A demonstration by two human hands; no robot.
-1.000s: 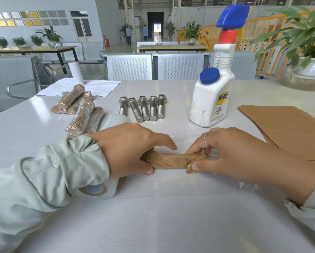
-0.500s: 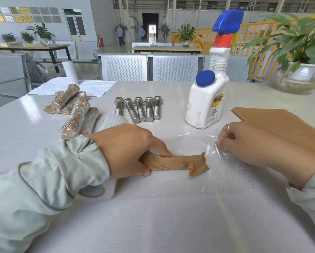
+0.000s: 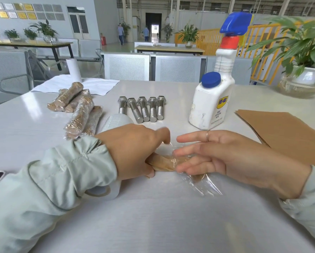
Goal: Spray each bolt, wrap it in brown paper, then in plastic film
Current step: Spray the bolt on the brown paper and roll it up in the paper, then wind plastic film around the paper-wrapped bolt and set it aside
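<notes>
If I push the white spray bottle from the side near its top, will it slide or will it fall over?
Probably tip. The spray bottle stands upright on the table, tall, with a bulky blue trigger head over a narrow neck. A push low on its wide body should slide it, since the tabletop looks smooth and glossy. How full it is cannot be seen.

Left hand [image 3: 133, 147] gripped the paper-wrapped bolt [image 3: 166, 162] at its left end on the table [image 3: 162, 216]. Right hand [image 3: 226, 157] lay flat-fingered over its right end, film [image 3: 202, 181] draped across. Behind: five bare bolts [image 3: 145, 109], wrapped bolts [image 3: 80, 110], spray bottle [image 3: 212, 99], paper sheets [image 3: 284, 132] right, film roll [image 3: 114, 121] under left wrist.
</notes>
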